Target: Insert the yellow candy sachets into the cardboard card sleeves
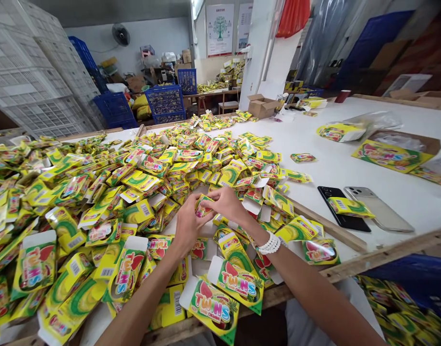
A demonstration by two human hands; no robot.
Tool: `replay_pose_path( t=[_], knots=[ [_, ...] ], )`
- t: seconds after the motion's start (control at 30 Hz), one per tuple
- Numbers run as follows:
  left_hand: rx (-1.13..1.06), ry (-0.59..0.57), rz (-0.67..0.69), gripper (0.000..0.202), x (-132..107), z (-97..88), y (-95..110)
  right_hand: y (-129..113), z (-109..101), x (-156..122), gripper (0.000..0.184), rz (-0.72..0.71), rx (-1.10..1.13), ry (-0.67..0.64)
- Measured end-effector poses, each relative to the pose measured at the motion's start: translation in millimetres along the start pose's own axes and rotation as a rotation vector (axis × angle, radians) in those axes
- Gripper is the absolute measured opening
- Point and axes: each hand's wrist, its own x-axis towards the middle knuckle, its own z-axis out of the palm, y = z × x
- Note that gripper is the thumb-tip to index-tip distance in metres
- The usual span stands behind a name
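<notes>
My left hand [187, 226] and my right hand [226, 203] meet over the middle of the table, fingers pinched together on one small yellow carton [202, 206] printed with fruit. A white bead bracelet [269, 244] circles my right wrist. All around the hands lies a large heap of flat yellow-green "TWINS" cartons [108, 192], several with open white flaps. More of the same cartons [238, 283] lie under my forearms near the table's front edge.
Two phones [361, 211] lie right of the heap with a carton across them. A brown box with a printed lid [393, 156] and a plastic bag sit at far right. A wooden strip [328, 226] edges the pile. Blue crates [165, 103] and white crates [36, 86] stand behind.
</notes>
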Motion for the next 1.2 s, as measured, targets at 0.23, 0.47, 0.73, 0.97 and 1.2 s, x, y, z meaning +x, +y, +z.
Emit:
replay_pose_path(
  t=[0.23, 0.47, 0.73, 0.97, 1.2],
  knots=[
    [-0.262, 0.107, -0.258, 0.048, 2.3, -4.4, -1.6, -7.7, -44.7, 5.9, 0.032, 0.018, 0.244, 0.227],
    [-0.294, 0.171, -0.354, 0.048, 2.3, -3.6, -9.5, -18.5, -91.3, -8.1, 0.038, -0.126, 0.868, 0.235],
    [-0.265, 0.166, -0.372, 0.03, 4.5, -1.4, -10.2, 5.7, -39.9, 12.2, 0.021, -0.007, 0.095, 0.225],
    [-0.282, 0.144, -0.368, 0.027, 4.3, -0.3, -7.8, 13.8, -4.6, 8.5, 0.039, -0.052, -1.01, 0.04],
    [-0.315, 0.138, -0.366, 0.024, 3.1, -0.3, -2.8, 14.3, -1.9, 15.2, 0.02, -0.041, -1.091, 0.035]
  ],
)
